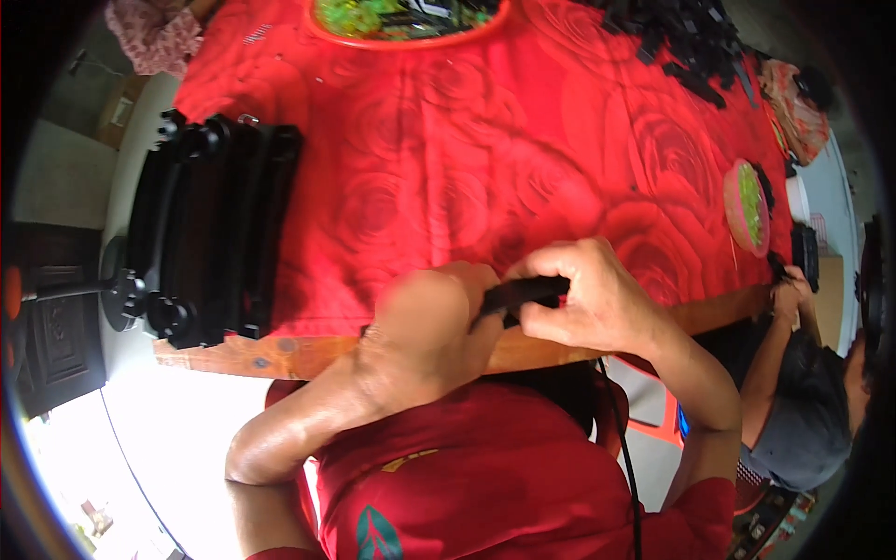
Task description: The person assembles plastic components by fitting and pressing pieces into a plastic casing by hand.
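Note:
Over the wooden front edge of the table, both my hands are closed on a short, dark black plastic piece (525,295). My left hand (431,313) wraps round its left end, with the back of the hand covering much of it. The thumb and fingers of my right hand (593,297) pinch its right end. Fingers hide the exact shape of the piece. To the left, a row of long black plastic parts (210,224), much like toner cartridges, lies side by side on the red cloth near the table's edge.
A red rose-patterned cloth (401,140) covers the table. At the far side stands an orange-red basin (411,43) of green and black bits; a pile of black pieces (695,47) lies far right. Nearer right is a pink basket (733,219). A co-worker's hands (791,294) are beyond it.

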Motion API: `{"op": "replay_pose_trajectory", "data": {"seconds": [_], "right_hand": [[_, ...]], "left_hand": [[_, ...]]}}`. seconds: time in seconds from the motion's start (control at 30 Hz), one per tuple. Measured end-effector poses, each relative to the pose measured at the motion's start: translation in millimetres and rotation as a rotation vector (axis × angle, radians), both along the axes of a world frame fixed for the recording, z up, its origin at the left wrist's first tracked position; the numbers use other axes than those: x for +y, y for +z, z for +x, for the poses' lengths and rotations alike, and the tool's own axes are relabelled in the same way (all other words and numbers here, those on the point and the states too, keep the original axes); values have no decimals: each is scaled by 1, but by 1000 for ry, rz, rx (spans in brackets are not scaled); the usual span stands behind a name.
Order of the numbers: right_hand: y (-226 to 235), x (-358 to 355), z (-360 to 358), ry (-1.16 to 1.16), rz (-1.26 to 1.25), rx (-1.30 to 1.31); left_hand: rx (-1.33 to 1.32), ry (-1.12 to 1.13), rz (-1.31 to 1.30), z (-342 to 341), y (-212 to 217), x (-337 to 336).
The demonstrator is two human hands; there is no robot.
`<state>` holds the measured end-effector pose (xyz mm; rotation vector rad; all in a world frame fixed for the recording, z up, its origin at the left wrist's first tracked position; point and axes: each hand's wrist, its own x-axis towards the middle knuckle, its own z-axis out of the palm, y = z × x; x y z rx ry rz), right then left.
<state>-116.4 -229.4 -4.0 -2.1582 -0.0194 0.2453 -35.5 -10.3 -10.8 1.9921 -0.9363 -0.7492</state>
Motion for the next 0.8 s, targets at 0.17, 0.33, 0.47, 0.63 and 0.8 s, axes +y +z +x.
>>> {"op": "replay_pose_trajectory", "data": {"seconds": [0.17,0.33,0.47,0.63,0.8], "right_hand": [[15,6,-1,10,-46,124],[9,4,0,14,-47,88],[10,3,0,-17,41,36],[30,0,0,-75,-67,22],[31,-1,2,-127,61,44]], "left_hand": [[-22,0,-49,-4,-4,5],[-63,-2,-17,-6,-3,3],[-168,-35,72,0,5,3],[-236,-61,34,23,32,24],[14,-20,-34,39,32,37]]}}
